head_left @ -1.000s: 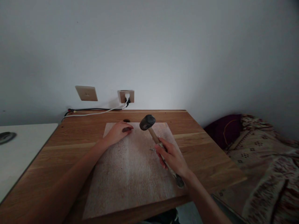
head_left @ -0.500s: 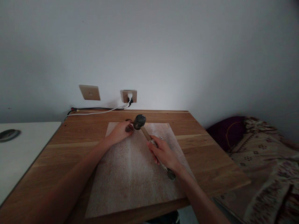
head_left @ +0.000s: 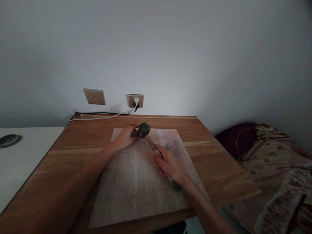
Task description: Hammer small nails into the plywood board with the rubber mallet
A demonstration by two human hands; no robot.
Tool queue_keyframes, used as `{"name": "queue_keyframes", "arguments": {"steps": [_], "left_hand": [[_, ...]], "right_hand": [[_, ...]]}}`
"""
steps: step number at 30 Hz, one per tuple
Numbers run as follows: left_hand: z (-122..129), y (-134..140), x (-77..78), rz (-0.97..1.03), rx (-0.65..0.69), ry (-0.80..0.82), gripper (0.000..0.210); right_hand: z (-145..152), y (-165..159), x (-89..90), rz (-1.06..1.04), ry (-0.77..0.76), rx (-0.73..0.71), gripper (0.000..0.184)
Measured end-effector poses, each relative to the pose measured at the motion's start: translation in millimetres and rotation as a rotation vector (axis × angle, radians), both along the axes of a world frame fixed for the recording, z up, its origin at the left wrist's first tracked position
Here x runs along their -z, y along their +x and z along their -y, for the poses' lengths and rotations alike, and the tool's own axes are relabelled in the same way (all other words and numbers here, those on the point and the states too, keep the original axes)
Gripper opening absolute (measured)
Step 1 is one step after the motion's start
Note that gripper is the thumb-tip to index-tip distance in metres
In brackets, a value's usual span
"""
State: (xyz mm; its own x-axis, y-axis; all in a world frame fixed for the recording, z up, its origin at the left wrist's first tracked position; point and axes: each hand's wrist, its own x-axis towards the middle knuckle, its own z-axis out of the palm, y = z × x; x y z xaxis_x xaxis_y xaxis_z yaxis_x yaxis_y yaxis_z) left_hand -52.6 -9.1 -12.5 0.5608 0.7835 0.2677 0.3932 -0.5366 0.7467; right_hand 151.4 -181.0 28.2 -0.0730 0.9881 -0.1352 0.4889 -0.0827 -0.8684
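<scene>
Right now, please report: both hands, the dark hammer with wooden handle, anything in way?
Right hand grips hammer. Left hand over pale rectangular board, grip partly hidden by hammer head. Small silvery metal pieces beside right hand.

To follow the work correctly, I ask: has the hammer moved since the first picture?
Yes, the hammer has moved left, closer to the left hand, judged against the wall socket.

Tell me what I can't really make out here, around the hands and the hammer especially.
All in the head view:
- Whether the left hand grips anything: its fingers and the hammer head block the spot.
- The middle of the hammer's handle: covered by the right hand.
- What the metal pieces are: too small.
- The white surface's full extent: cut off by the left edge.
</scene>
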Motion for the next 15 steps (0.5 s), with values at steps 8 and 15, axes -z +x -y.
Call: {"name": "queue_keyframes", "arguments": {"steps": [8,15], "left_hand": [[0,-3,-1.5,-0.005,0.013,0.011,0.049],[24,17,-26.5,-0.286,0.064,0.341,0.036]], "right_hand": [[0,4,2.6,-0.023,-0.027,-0.019,0.029],[18,37,-4.8,-0.181,0.075,0.215,0.035]]}}
